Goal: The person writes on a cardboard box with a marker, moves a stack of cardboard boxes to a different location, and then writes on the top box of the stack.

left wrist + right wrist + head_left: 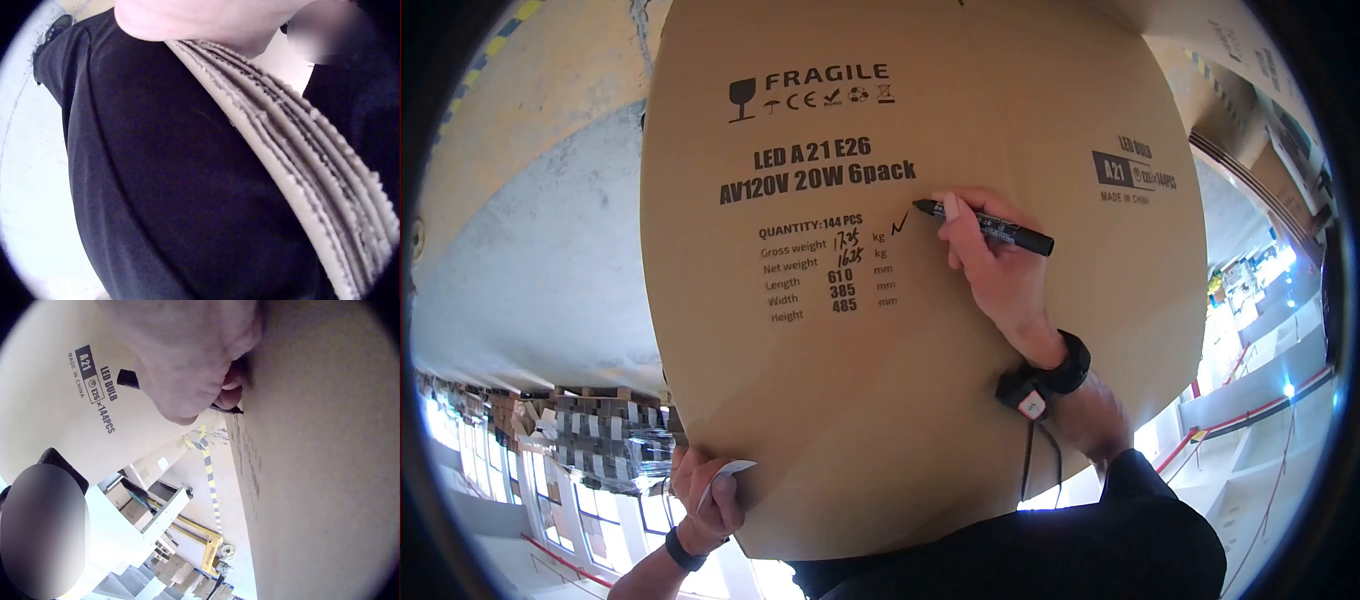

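A large flattened cardboard carton (920,400), printed FRAGILE and LED A21 E26, fills the middle of the head view. Between thumb and fingers, my right hand (1005,280) holds a black marker (1028,239), its tip close over the board beside a small black tick mark (898,228). Handwritten figures (848,247) stand in the gross and net weight lines. At the lower left edge my left hand (706,497) grips the cardboard, with a small white slip (725,474) at its fingers. Several layered corrugated edges (269,137) run below that hand in the left wrist view.
More printed cardboard (1235,45) lies at the upper right. Wrapped stacks of goods (610,432) stand beyond the left edge. The right wrist view shows a yellow pallet truck (211,550) and yellow-black floor tape (211,481). A cable (1030,460) hangs from the right wrist camera.
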The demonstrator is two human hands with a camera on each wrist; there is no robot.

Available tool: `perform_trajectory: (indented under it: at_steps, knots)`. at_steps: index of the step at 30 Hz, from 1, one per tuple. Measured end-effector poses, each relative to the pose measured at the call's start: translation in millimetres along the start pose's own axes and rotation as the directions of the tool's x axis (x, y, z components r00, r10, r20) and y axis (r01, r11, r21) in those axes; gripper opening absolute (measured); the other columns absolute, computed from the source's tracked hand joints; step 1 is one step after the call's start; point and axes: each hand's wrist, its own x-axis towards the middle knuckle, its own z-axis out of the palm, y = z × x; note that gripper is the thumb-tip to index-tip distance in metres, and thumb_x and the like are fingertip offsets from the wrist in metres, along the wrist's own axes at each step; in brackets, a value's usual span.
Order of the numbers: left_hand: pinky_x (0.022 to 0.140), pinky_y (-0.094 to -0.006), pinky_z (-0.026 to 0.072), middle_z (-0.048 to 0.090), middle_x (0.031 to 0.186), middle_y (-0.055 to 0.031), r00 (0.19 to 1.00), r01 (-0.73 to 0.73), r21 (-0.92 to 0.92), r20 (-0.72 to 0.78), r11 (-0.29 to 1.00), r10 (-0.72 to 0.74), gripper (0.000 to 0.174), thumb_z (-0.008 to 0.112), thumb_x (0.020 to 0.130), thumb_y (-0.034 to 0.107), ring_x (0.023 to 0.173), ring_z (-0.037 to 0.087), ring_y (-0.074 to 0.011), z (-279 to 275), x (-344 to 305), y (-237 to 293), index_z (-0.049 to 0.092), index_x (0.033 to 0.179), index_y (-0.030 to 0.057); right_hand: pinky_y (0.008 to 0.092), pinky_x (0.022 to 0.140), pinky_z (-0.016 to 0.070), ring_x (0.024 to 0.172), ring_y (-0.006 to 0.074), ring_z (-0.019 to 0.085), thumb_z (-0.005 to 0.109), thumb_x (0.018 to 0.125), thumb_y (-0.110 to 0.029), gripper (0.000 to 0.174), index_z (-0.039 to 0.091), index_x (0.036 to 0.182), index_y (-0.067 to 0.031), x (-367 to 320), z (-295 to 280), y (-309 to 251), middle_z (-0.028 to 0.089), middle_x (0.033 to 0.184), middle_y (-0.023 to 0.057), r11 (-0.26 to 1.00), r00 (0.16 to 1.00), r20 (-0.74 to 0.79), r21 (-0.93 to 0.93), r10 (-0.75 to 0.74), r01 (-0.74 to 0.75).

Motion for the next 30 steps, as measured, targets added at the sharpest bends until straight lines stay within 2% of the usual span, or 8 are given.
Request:
perform_trajectory:
  at_steps: [7, 10, 13, 16, 19, 24, 28, 30]
  knots:
    - [0.061, -0.0387, 0.0324, 0.062, 0.081, -0.0135, 1.000, -0.015, 0.018, 0.002, 1.000, 0.015, 0.021, 0.045, 0.095, 0.017, 0.063, 0.049, -0.0243, 0.9, 1.2, -1.7, 0.061, 0.091, 0.0043, 0.0204, 0.053, 0.0382, 0.062, 0.0017, 0.046, 0.065, 0.094, -0.014, 0.015, 0.069, 0.096, 0.0010, 0.4, -2.1, 0.1, 0.053, 0.065, -0.0057, 0.994, 1.000, 0.002, -0.110, -0.023, 0.023]
    - [0.061, -0.0387, 0.0325, 0.061, 0.081, -0.0133, 1.000, 0.014, 0.006, 0.001, 1.000, -0.014, 0.021, 0.044, 0.096, 0.017, 0.063, 0.049, -0.0241, 0.7, 0.0, -0.7, 0.061, 0.091, 0.0041, 0.0199, 0.053, 0.0373, 0.062, 0.0012, 0.045, 0.065, 0.094, -0.013, 0.015, 0.069, 0.095, 0.0009, 0.5, -2.3, -3.9, 0.054, 0.066, -0.0051, 0.999, 0.999, -0.037, 0.004, 0.039, -0.039]
    - [0.061, -0.0387, 0.0326, 0.061, 0.080, -0.0132, 1.000, 0.005, 0.016, 0.018, 1.000, -0.006, 0.022, 0.044, 0.096, 0.018, 0.063, 0.050, -0.0241, -0.1, -1.3, -2.5, 0.061, 0.090, 0.0039, 0.0192, 0.053, 0.0363, 0.062, 0.0006, 0.044, 0.064, 0.095, -0.013, 0.015, 0.070, 0.095, 0.0009, -1.1, -5.2, -6.4, 0.055, 0.066, -0.0051, 0.996, 0.997, 0.069, -0.085, 0.024, -0.018]
    - [0.061, -0.0386, 0.0328, 0.061, 0.080, -0.0128, 1.000, 0.004, 0.010, 0.003, 1.000, -0.004, 0.024, 0.044, 0.097, 0.019, 0.064, 0.050, -0.0240, 0.7, 1.6, 0.4, 0.061, 0.089, 0.0042, 0.0191, 0.053, 0.0359, 0.062, 0.0004, 0.044, 0.063, 0.095, -0.012, 0.015, 0.070, 0.093, 0.0011, -1.0, -4.9, -2.9, 0.054, 0.066, -0.0056, 0.999, 0.999, 0.005, 0.026, 0.040, -0.040]
    - [0.062, -0.0386, 0.0330, 0.062, 0.081, -0.0131, 1.000, 0.023, 0.000, 0.005, 1.000, -0.023, 0.024, 0.043, 0.097, 0.019, 0.064, 0.050, -0.0240, 1.2, -1.0, 0.5, 0.061, 0.090, 0.0046, 0.0191, 0.053, 0.0357, 0.062, 0.0005, 0.044, 0.063, 0.095, -0.012, 0.015, 0.070, 0.093, 0.0012, -0.9, -5.4, -4.5, 0.054, 0.066, -0.0062, 1.000, 1.000, 0.021, -0.025, 0.019, -0.019]
    - [0.062, -0.0383, 0.0331, 0.062, 0.082, -0.0132, 1.000, 0.012, 0.018, 0.011, 1.000, -0.013, 0.022, 0.044, 0.097, 0.019, 0.064, 0.050, -0.0237, 0.0, -1.1, 2.1, 0.061, 0.092, 0.0048, 0.0191, 0.052, 0.0353, 0.061, 0.0006, 0.044, 0.063, 0.095, -0.012, 0.015, 0.070, 0.093, 0.0012, -1.1, -5.8, -1.4, 0.053, 0.066, -0.0063, 0.997, 0.997, -0.007, 0.002, 0.071, -0.071]
    - [0.062, -0.0382, 0.0328, 0.061, 0.081, -0.0134, 1.000, 0.000, 0.043, -0.013, 0.999, 0.001, 0.021, 0.045, 0.096, 0.018, 0.064, 0.049, -0.0235, 1.0, 1.2, 2.2, 0.061, 0.092, 0.0047, 0.0189, 0.051, 0.0346, 0.060, 0.0002, 0.044, 0.062, 0.095, -0.013, 0.016, 0.069, 0.092, 0.0012, -0.6, -6.3, 1.2, 0.053, 0.065, -0.0062, 0.999, 1.000, 0.004, -0.030, 0.012, -0.012]
    - [0.062, -0.0382, 0.0327, 0.061, 0.081, -0.0139, 1.000, -0.005, 0.028, -0.015, 1.000, 0.006, 0.020, 0.045, 0.095, 0.017, 0.064, 0.049, -0.0236, 1.2, 1.1, 2.6, 0.061, 0.092, 0.0043, 0.0187, 0.051, 0.0346, 0.060, -0.0002, 0.044, 0.061, 0.096, -0.013, 0.017, 0.069, 0.092, 0.0011, -3.2, -6.2, -6.1, 0.053, 0.065, -0.0060, 0.993, 0.994, -0.003, 0.044, 0.107, -0.107]
